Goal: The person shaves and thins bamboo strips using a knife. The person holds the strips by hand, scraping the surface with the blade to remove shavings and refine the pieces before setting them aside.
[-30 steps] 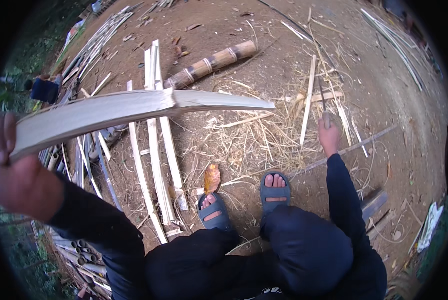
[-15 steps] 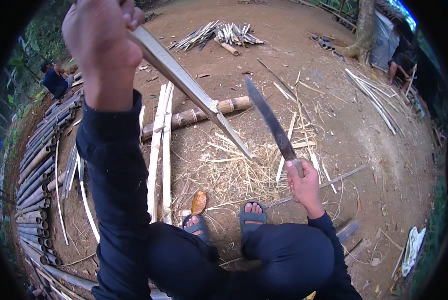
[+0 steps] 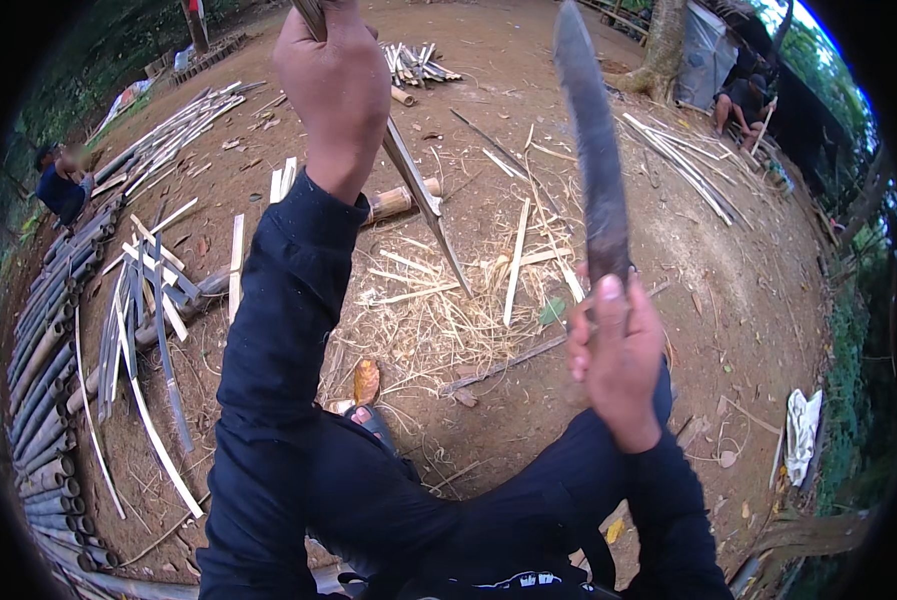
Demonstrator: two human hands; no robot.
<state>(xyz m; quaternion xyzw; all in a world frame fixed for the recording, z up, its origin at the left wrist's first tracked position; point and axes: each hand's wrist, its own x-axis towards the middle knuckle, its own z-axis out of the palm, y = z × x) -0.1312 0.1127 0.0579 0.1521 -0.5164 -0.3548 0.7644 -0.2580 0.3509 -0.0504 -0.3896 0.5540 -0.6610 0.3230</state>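
Round grey-brown bamboo poles (image 3: 38, 380) line the nine o'clock rim; pale split bamboo slats (image 3: 153, 300) nearby (loosely scattered); crumpled white cloth (image 3: 800, 432) at four o'clock.

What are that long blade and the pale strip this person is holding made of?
The long blade in the right hand looks like metal: dark grey, dull and mottled, perhaps worn or rusty. The pale strip in the left hand looks like split bamboo: light tan, thin and straight, tapering to a point, matching the slats and round poles lying on the dirt.
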